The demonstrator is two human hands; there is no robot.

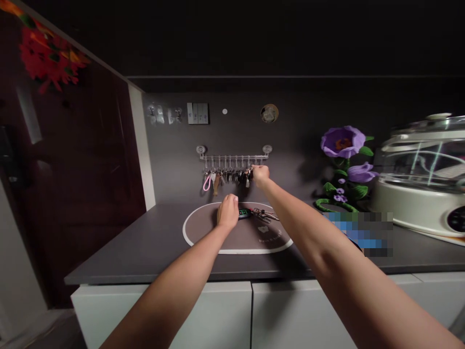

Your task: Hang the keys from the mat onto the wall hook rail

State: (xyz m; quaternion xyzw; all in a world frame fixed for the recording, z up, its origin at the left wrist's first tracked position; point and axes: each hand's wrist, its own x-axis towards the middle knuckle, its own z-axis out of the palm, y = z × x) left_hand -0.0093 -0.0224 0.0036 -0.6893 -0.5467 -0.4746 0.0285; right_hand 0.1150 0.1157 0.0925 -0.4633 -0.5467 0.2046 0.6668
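Observation:
My right hand [260, 174] is raised to the right end of a clear hook rail [234, 157] on the wall. Its fingers are closed on a bunch of keys [248, 177] hanging there. Other keys [229, 174], a pink loop [207, 183] and a brown tag [217, 185] hang along the rail. Lower down, my left hand [228, 212] is closed above an oval mat [196, 231]; whatever its curled fingers may hold is hidden. Right beside it lies a dark object with green markings [244, 213], and a key bunch [264, 214] is next to that.
The mat lies on a dark counter [138, 252] over white cabinets [218, 310]. At right stand purple flowers [343, 143] and a cream appliance with a clear cover [417, 194]. Wall switches [198, 113] sit above the rail. A dark door [80, 194] is at left.

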